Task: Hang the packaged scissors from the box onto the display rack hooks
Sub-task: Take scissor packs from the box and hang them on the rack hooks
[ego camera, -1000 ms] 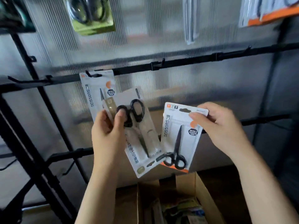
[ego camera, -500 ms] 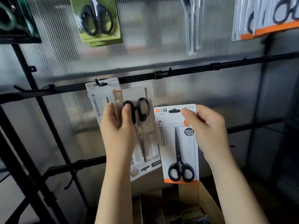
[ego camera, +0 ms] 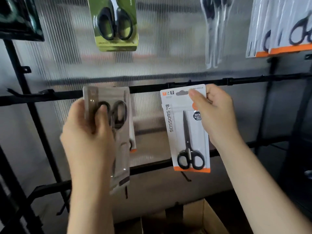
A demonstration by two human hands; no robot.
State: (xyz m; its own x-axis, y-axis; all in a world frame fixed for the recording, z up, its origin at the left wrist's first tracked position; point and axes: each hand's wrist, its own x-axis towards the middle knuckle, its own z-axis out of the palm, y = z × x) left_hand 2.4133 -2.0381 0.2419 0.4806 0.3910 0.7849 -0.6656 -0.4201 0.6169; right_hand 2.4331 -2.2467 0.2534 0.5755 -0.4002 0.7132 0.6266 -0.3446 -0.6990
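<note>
I now see the right hand (ego camera: 214, 112) pinching the white scissors pack (ego camera: 187, 129) higher than half a second ago, its top at the rack bar (ego camera: 148, 89). The left hand (ego camera: 87, 132) grips a grey pack (ego camera: 116, 132), also raised.

Left hand (ego camera: 87, 137) holds one scissors pack (ego camera: 116, 132) left of right hand's (ego camera: 214, 112) pack (ego camera: 187, 132), box (ego camera: 194, 220) below.
</note>
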